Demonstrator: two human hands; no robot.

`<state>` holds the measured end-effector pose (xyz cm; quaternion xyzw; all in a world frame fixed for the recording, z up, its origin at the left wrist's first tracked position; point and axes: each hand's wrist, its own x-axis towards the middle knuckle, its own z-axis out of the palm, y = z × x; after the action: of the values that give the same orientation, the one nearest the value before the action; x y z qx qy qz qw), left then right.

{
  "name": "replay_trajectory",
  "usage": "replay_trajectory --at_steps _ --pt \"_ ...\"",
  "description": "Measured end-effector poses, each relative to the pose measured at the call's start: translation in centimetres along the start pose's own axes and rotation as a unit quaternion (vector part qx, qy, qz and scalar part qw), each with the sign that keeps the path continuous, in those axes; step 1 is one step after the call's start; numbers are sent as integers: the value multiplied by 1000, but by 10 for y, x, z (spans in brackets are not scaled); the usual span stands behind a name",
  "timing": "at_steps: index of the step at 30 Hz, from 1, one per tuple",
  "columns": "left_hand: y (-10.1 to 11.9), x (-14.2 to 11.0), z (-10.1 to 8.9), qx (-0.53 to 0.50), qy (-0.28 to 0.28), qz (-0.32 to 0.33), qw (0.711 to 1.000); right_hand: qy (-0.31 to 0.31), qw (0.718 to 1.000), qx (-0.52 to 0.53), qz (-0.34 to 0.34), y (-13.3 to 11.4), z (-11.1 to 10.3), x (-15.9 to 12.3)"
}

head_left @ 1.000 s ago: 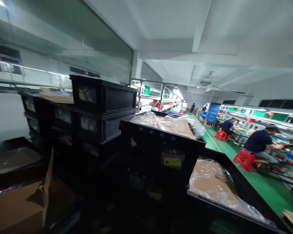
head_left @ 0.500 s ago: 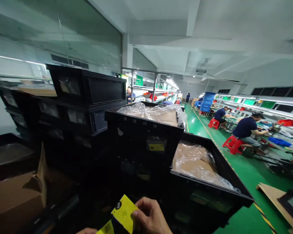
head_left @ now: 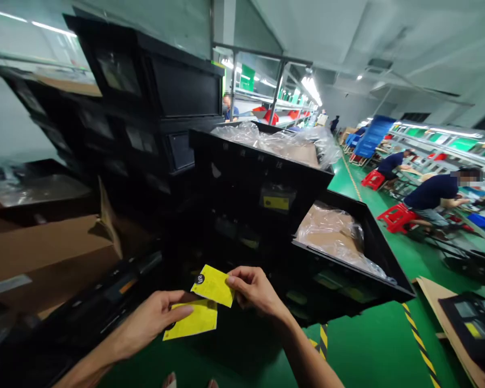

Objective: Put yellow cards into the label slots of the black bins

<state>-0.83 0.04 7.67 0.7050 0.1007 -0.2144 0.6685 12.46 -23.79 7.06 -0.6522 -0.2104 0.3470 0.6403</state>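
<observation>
My left hand [head_left: 156,317] pinches a yellow card [head_left: 193,322] by its edge, low in the middle of the view. Just to the right, my right hand [head_left: 255,291] grips a second yellow card [head_left: 214,285] with a black round mark on one corner. The two cards overlap slightly, the right one lying above the left one. Both hands hover in front of stacked black crates [head_left: 250,183].
Black crates lined with plastic bags [head_left: 335,237] stand ahead and to the right. An open cardboard box [head_left: 44,253] sits on the left. A green floor aisle [head_left: 392,345] runs along the right, where people in dark blue sit on red stools [head_left: 396,215] at workbenches.
The view has tilted down. Both hands have risen into sight with the yellow cards; one second ago no hands showed, then only the right hand with one card.
</observation>
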Motion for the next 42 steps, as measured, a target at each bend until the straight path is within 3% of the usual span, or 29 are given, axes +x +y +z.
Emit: replay_trajectory --at_steps 3,12,27,37,42 --pt "-1 -3 -8 -25 -19 -7 999 -25 1000 -7 17 7 3 10" --pt "-16 1 -24 19 8 -51 998 -35 997 -62 27 14 17 31" --pt "-23 9 -47 97 19 -49 994 -38 995 -88 18 24 27 51" --pt "-28 14 -57 90 4 -39 995 -37 993 -110 24 19 30 57" --pt "-28 3 -48 131 19 -27 991 -18 993 -112 20 16 32 52"
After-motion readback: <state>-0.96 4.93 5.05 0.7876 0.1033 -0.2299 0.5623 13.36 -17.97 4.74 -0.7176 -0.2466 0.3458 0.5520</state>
